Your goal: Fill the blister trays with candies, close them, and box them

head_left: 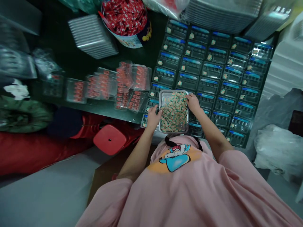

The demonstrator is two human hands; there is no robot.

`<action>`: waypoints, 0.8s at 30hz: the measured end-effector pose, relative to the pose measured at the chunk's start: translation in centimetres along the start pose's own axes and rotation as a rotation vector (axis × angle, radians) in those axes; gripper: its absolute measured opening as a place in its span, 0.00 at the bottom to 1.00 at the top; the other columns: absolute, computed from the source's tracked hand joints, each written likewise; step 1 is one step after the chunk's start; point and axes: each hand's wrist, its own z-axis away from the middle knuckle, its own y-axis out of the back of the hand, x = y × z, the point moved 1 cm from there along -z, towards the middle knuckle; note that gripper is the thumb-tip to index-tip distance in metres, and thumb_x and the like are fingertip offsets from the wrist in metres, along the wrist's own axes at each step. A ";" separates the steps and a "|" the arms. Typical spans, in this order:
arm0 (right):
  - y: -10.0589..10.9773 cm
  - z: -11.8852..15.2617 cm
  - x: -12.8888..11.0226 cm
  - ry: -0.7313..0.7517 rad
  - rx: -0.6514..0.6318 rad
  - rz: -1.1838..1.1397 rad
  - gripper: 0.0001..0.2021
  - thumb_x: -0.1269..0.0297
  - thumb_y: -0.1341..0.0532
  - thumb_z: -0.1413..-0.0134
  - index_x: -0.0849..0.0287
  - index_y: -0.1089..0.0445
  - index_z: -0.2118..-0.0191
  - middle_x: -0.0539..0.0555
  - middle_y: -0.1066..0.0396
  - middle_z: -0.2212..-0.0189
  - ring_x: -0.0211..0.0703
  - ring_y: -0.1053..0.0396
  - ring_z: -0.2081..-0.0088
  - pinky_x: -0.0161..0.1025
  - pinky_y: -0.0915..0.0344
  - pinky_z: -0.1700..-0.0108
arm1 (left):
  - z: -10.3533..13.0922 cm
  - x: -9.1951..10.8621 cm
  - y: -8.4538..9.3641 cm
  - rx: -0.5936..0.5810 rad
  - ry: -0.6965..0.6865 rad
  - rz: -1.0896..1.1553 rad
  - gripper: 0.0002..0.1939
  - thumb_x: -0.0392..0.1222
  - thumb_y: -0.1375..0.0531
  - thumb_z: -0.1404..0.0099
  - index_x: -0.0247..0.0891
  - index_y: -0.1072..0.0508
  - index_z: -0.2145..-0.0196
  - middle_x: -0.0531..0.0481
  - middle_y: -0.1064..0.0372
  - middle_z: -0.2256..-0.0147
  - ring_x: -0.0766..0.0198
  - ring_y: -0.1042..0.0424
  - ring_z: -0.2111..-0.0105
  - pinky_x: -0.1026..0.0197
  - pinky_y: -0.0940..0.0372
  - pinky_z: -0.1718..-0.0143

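Note:
A clear plastic tray (160,100) full of small beige-and-green pieces (174,113) stands in front of my body, over the near part of the rows of plastic blister shells. My left hand (153,117) is at the tray's left side, fingers apart, the thumb side by the rim. My right hand (193,103) reaches over the right rim near its far corner. Its fingers are bent together at the pieces; what they hold, if anything, is too small to tell. Blister shells (209,82) with blue pen-like sticks lie around the tray, many with one beige piece inside.
Clear packs with red items (122,83) lie to the left. Farther back stand a bucket (132,41) of red packets and stacked clear shells (92,34). More stacks (222,14) stand at the far right. A red stool (110,139) is below the table's near edge.

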 end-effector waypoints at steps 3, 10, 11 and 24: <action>0.1 -1.5 -0.3 0.089 -0.108 0.151 0.16 0.76 0.47 0.43 0.64 0.27 0.52 0.64 0.30 0.53 0.51 0.36 0.50 0.44 0.40 0.45 | 0.3 0.4 0.2 -0.016 -0.038 0.020 0.23 0.43 0.41 0.39 0.35 0.27 0.47 0.38 0.31 0.51 0.52 0.33 0.47 0.49 0.39 0.42; 0.1 -2.1 -0.5 0.129 -0.124 0.175 0.15 0.73 0.46 0.44 0.66 0.28 0.53 0.65 0.30 0.55 0.51 0.34 0.54 0.42 0.38 0.51 | 1.3 1.3 -1.1 -0.059 -0.025 0.211 0.20 0.40 0.40 0.40 0.36 0.25 0.50 0.41 0.32 0.51 0.62 0.29 0.62 0.55 0.32 0.54; 0.0 -2.1 -0.5 0.128 -0.105 0.149 0.15 0.74 0.46 0.45 0.66 0.28 0.54 0.65 0.30 0.56 0.50 0.33 0.55 0.42 0.38 0.52 | 1.4 1.6 -1.3 -0.070 -0.019 0.247 0.19 0.40 0.40 0.40 0.36 0.24 0.51 0.41 0.31 0.51 0.62 0.29 0.64 0.56 0.31 0.56; -2.4 1.1 -3.7 -0.090 -0.110 -0.975 0.12 0.57 0.36 0.56 0.59 0.29 0.67 0.46 0.33 0.76 0.35 0.37 0.73 0.35 0.38 0.66 | -0.3 4.6 -5.8 -0.201 0.219 0.994 0.21 0.37 0.31 0.51 0.37 0.22 0.56 0.46 0.24 0.59 0.57 0.27 0.56 0.54 0.34 0.51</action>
